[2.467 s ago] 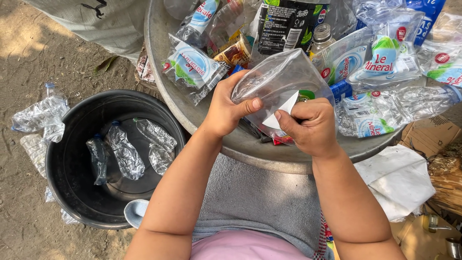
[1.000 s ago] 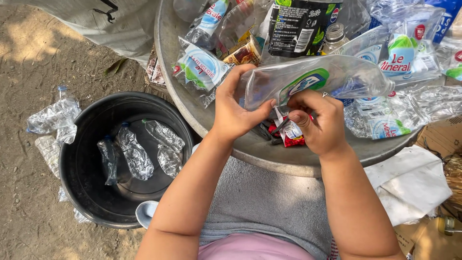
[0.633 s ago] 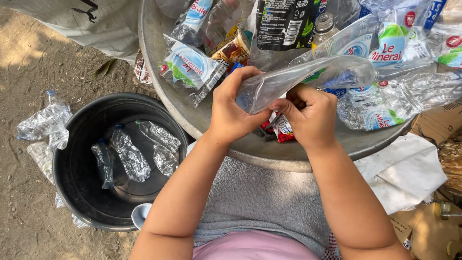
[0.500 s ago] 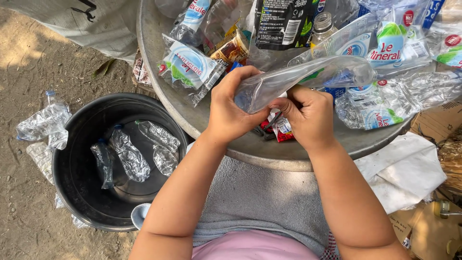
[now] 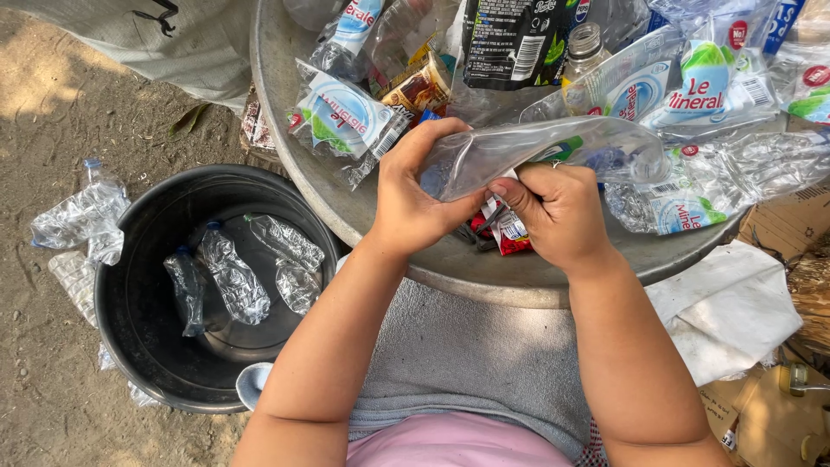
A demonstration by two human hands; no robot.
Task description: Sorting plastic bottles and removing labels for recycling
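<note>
Bare dirt lay under a wide metal basin [image 5: 285,130] heaped with crushed bottles. Above its near rim, the left hand [image 5: 415,203] clasped one flattened clear bottle [image 5: 553,151] at its left end, long axis running rightward; the right hand [image 5: 553,212] pinched its underside. Four bottles lay in one black tub [image 5: 130,355].

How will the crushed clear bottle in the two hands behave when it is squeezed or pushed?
The crushed clear bottle is flattened and creased, so it probably bends easily. It looks empty, so likely light. Being flat, it should hardly roll. Left hand and right hand pinch it.
</note>
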